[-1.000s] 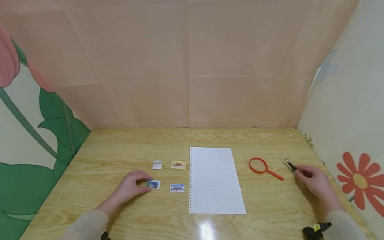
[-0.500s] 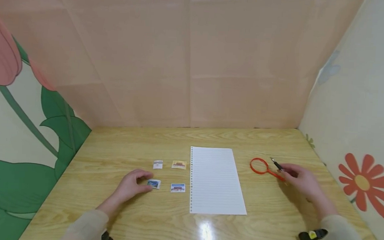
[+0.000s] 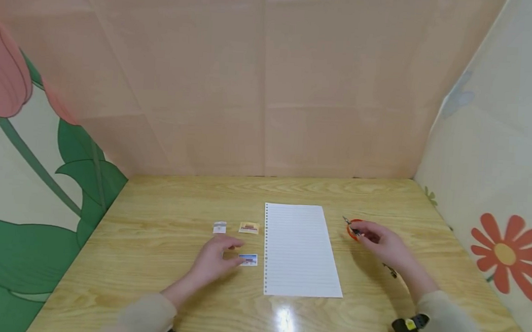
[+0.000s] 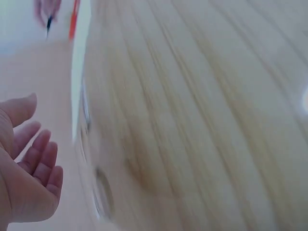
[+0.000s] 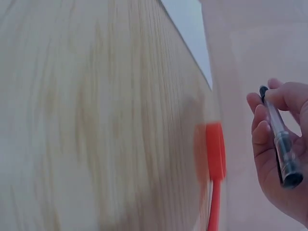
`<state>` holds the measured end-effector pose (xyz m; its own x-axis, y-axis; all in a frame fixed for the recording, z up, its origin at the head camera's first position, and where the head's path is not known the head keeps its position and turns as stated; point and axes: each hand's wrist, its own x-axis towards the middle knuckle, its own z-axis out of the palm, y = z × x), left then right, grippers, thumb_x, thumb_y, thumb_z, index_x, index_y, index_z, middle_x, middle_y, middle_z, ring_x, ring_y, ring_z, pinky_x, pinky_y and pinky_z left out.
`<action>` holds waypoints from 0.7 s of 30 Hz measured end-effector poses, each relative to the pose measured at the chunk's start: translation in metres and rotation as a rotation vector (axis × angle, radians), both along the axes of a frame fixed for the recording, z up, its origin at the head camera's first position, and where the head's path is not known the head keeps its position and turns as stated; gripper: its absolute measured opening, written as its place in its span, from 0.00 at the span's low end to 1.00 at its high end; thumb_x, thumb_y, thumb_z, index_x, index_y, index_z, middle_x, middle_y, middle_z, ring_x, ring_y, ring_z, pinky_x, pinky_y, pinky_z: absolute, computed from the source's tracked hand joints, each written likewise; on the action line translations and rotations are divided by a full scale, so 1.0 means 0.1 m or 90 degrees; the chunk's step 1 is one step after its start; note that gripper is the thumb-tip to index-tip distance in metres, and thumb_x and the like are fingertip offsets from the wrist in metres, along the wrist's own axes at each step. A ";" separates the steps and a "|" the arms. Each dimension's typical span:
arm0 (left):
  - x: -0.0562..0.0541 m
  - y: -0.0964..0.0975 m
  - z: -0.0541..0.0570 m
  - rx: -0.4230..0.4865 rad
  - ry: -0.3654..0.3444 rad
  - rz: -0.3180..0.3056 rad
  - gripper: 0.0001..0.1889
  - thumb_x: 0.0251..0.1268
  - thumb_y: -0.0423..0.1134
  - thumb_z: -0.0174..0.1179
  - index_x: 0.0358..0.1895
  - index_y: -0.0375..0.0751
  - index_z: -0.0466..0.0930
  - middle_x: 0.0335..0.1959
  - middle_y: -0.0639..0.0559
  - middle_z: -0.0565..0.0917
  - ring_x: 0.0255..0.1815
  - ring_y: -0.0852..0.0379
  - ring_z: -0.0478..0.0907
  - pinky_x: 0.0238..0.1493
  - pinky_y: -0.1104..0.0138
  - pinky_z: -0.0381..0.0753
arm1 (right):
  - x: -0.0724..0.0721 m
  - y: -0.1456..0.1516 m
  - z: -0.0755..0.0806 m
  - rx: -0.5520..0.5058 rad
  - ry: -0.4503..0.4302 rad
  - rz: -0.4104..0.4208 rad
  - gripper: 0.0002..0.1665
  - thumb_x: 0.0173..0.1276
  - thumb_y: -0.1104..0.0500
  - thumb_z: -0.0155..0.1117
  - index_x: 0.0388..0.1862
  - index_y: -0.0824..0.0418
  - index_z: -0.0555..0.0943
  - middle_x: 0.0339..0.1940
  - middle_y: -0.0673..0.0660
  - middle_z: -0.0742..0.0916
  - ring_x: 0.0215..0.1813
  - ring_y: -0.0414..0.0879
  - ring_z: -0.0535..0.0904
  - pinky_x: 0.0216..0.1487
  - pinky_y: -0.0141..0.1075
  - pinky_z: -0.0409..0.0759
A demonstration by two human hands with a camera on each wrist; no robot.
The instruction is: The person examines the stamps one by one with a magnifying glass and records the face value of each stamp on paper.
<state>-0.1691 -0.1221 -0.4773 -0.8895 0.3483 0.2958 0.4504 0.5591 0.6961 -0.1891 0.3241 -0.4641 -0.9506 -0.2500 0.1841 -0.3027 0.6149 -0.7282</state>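
My right hand grips a pen, its tip pointing away and to the left, above a red magnifying glass. In the head view the hand covers most of the magnifying glass. My left hand is held over the left stamps with thumb and fingers apart; the left wrist view shows nothing between them. Its thumb tip overlaps the edge of a blue stamp with a red building. A pale stamp and a yellow stamp lie behind it. The green-blue stamp is hidden.
A lined white sheet with punched holes along its left edge lies between the hands on the wooden table. A pinkish backdrop stands behind the table, and decorated walls flank it.
My right hand has moved left with the pen, from beyond the magnifying glass's handle to over it. My left hand has shifted right, from the green-blue stamp toward the blue one.
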 end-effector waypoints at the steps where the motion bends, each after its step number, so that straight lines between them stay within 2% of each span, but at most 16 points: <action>1: 0.01 0.07 0.00 -0.004 0.007 -0.010 0.17 0.54 0.34 0.74 0.48 0.36 0.86 0.46 0.49 0.85 0.48 0.49 0.80 0.53 0.53 0.80 | 0.00 -0.05 0.00 -0.007 -0.003 0.007 0.17 0.72 0.65 0.61 0.58 0.65 0.81 0.50 0.61 0.84 0.41 0.37 0.76 0.38 0.30 0.79; 4: 0.05 0.27 -0.02 -0.034 0.028 -0.038 0.19 0.54 0.37 0.74 0.49 0.37 0.85 0.49 0.48 0.85 0.52 0.48 0.78 0.57 0.52 0.77 | 0.00 -0.17 -0.03 -0.045 -0.017 0.024 0.16 0.72 0.66 0.62 0.56 0.66 0.81 0.48 0.60 0.85 0.42 0.38 0.77 0.39 0.30 0.80; 7: 0.10 0.44 -0.03 -0.075 0.030 -0.063 0.21 0.55 0.40 0.74 0.53 0.40 0.84 0.52 0.49 0.84 0.56 0.48 0.77 0.61 0.53 0.75 | -0.02 -0.27 -0.07 -0.094 -0.034 0.035 0.16 0.73 0.64 0.61 0.56 0.66 0.82 0.47 0.61 0.85 0.43 0.38 0.79 0.41 0.29 0.80; 11: 0.14 0.62 -0.03 -0.129 0.034 -0.089 0.26 0.57 0.45 0.73 0.59 0.40 0.81 0.57 0.50 0.82 0.59 0.50 0.76 0.64 0.57 0.74 | -0.04 -0.40 -0.12 -0.190 -0.094 0.064 0.18 0.76 0.64 0.57 0.60 0.69 0.79 0.51 0.63 0.85 0.47 0.40 0.81 0.46 0.30 0.82; 16: 0.16 0.75 -0.05 -0.163 0.035 -0.113 0.30 0.60 0.46 0.71 0.63 0.36 0.78 0.62 0.47 0.79 0.63 0.48 0.74 0.66 0.59 0.71 | -0.06 -0.56 -0.11 -0.291 -0.170 0.076 0.23 0.74 0.66 0.59 0.65 0.72 0.74 0.56 0.68 0.83 0.51 0.41 0.83 0.51 0.33 0.82; 18: 0.16 0.79 -0.07 -0.185 0.042 -0.122 0.31 0.60 0.46 0.70 0.64 0.36 0.77 0.63 0.47 0.79 0.64 0.48 0.74 0.67 0.59 0.70 | -0.07 -0.65 -0.08 -0.326 -0.177 0.077 0.25 0.73 0.67 0.59 0.66 0.75 0.72 0.57 0.73 0.81 0.53 0.44 0.83 0.54 0.36 0.82; 21: 0.15 0.82 -0.11 -0.221 0.049 -0.126 0.32 0.60 0.48 0.70 0.65 0.37 0.76 0.64 0.47 0.78 0.65 0.49 0.73 0.68 0.60 0.69 | -0.09 -0.77 -0.04 -0.374 -0.171 0.078 0.26 0.72 0.69 0.60 0.65 0.79 0.70 0.54 0.71 0.83 0.54 0.47 0.83 0.55 0.37 0.81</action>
<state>-0.1538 -0.0399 -0.4884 -0.7749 0.6014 0.1943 0.6167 0.6521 0.4410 -0.1982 0.2466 -0.4680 -0.9535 -0.2895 0.0837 -0.1067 0.0649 -0.9922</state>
